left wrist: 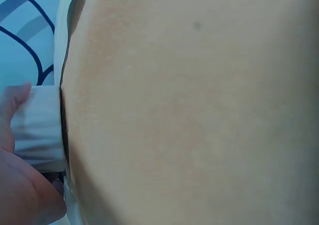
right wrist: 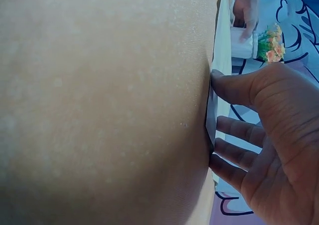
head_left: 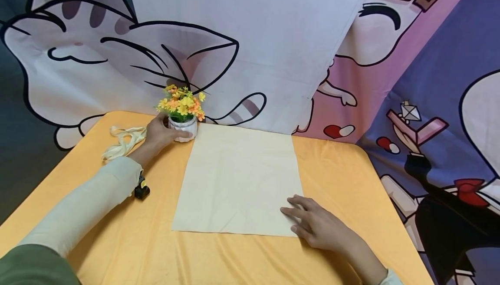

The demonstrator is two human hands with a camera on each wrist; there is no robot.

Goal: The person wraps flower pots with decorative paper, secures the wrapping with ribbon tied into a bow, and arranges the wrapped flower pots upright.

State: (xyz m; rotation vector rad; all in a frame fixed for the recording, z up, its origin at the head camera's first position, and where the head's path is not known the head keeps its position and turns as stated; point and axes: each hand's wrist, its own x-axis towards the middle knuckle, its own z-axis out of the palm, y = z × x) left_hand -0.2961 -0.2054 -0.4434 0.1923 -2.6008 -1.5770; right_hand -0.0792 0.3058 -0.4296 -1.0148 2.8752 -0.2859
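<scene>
My left hand [head_left: 161, 132] grips a small white flowerpot [head_left: 185, 129] from its left side, thumb across the front. Yellow and orange artificial flowers [head_left: 181, 103] with green leaves stand upright in it. The pot is at the far left corner of a cream square cloth [head_left: 238, 181], which lies flat. In the left wrist view the thumb and palm show against the pot's white wall [left wrist: 37, 135]. My right hand [head_left: 318, 224] rests at the cloth's right edge near the front corner, fingers spread and fingertips on the fabric. It holds nothing.
A bundle of pale ribbon [head_left: 123, 144] lies left of the pot, behind my left wrist. A yellow tablecloth [head_left: 332, 168] covers the table. Behind it hangs a curtain [head_left: 273, 50] printed with a cartoon cat, and a blue and pink printed cloth [head_left: 429, 81] hangs at the right.
</scene>
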